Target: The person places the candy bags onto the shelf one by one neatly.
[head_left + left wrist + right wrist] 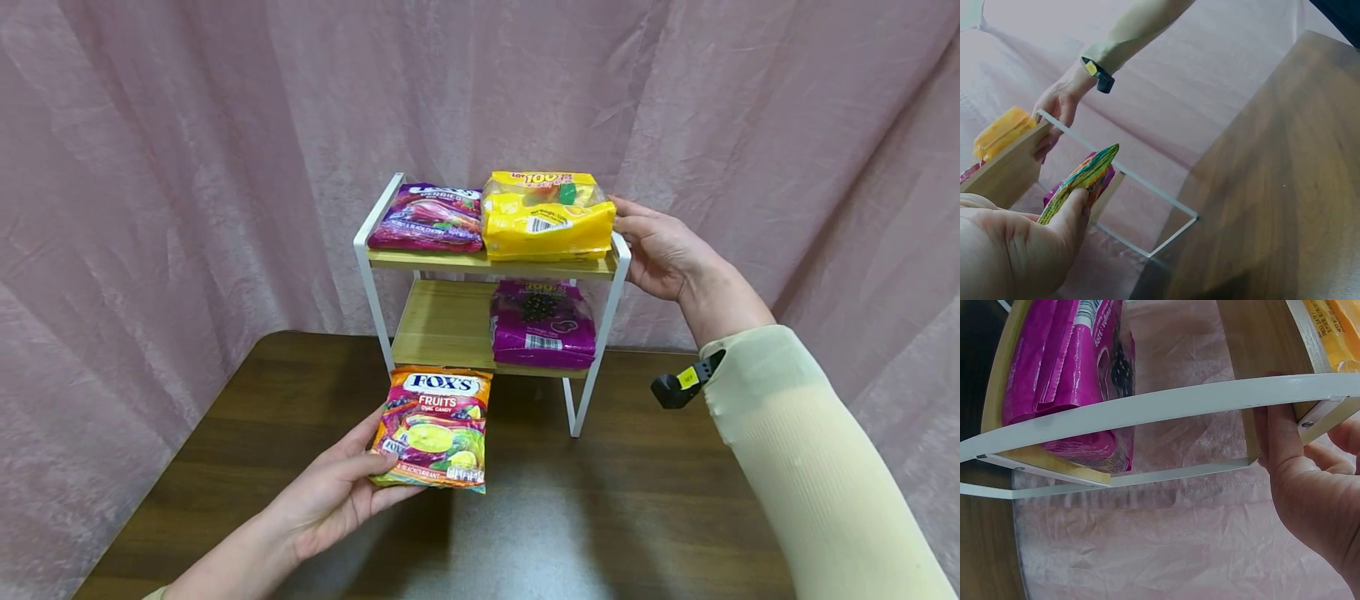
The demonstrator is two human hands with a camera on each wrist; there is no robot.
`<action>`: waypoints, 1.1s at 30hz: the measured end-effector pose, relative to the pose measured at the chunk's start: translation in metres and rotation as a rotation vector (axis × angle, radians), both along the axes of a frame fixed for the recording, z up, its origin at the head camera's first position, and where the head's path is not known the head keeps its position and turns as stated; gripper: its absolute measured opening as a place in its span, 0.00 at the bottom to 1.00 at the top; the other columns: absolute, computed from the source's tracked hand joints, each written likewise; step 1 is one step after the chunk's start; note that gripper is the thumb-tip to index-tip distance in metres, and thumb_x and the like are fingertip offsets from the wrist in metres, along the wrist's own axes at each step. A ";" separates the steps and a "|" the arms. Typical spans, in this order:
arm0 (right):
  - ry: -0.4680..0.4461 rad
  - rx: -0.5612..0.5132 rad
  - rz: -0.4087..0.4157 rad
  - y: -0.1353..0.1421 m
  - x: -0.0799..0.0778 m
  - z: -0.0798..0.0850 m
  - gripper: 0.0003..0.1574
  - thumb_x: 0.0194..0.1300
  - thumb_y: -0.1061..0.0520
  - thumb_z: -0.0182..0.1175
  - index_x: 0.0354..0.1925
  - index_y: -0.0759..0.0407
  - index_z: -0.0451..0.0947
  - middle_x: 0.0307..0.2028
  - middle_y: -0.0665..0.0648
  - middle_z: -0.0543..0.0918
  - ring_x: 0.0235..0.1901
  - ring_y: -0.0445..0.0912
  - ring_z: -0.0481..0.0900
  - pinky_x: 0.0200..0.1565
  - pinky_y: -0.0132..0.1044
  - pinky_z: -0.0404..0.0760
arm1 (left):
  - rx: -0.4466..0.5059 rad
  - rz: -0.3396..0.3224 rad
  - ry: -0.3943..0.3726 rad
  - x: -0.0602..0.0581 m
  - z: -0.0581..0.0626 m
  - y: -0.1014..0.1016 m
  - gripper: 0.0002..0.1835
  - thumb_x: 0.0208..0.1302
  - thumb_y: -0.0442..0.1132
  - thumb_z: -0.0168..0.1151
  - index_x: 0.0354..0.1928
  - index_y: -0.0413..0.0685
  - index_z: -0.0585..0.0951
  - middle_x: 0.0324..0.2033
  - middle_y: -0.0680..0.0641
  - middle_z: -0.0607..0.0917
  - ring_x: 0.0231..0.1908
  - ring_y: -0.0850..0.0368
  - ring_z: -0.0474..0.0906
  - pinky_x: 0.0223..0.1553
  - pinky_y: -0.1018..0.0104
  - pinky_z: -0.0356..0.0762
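My left hand (pixel 330 497) holds a bag of Fox's fruit candy (pixel 435 429) by its lower left corner, thumb over the printed front. The bag is upright, overlapping the front of a two-tier shelf rack (pixel 442 321) in the head view. In the left wrist view the candy bag (pixel 1080 181) shows edge-on beyond the thumb. At the rack's right end my right hand (pixel 663 250) grips the top board, beside a yellow candy bag (pixel 551 221). The right wrist view shows the right hand (pixel 1316 475) with a digit against the board's underside and other fingers farther out.
A purple Fox's berries bag (pixel 435 218) lies on the top tier's left. On the right of the lower tier sits another purple bag (pixel 542 329). The rack has white metal legs (pixel 577 408) on a brown wooden table (pixel 652 492). Pink curtains (pixel 300 167) hang behind.
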State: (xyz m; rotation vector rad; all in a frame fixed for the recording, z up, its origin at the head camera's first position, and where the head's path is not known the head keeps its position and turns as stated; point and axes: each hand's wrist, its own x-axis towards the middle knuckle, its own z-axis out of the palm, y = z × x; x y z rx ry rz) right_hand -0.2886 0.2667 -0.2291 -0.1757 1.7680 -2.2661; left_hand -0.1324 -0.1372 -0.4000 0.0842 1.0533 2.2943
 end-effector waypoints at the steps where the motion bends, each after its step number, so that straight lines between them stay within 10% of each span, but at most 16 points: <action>1: -0.002 -0.003 0.000 0.000 0.000 0.000 0.44 0.78 0.55 0.58 0.82 0.37 0.50 0.71 0.57 0.65 0.52 0.46 0.85 0.51 0.40 0.85 | 0.004 0.000 0.003 -0.001 0.000 0.000 0.43 0.76 0.23 0.45 0.83 0.60 0.40 0.76 0.34 0.52 0.68 0.38 0.68 0.68 0.44 0.66; 33: 0.002 0.005 -0.004 0.000 -0.002 -0.002 0.44 0.78 0.54 0.57 0.82 0.37 0.49 0.73 0.58 0.64 0.53 0.47 0.85 0.51 0.40 0.85 | 0.062 0.025 -0.009 -0.040 0.012 0.005 0.41 0.78 0.22 0.40 0.83 0.66 0.45 0.77 0.39 0.52 0.68 0.41 0.69 0.68 0.46 0.68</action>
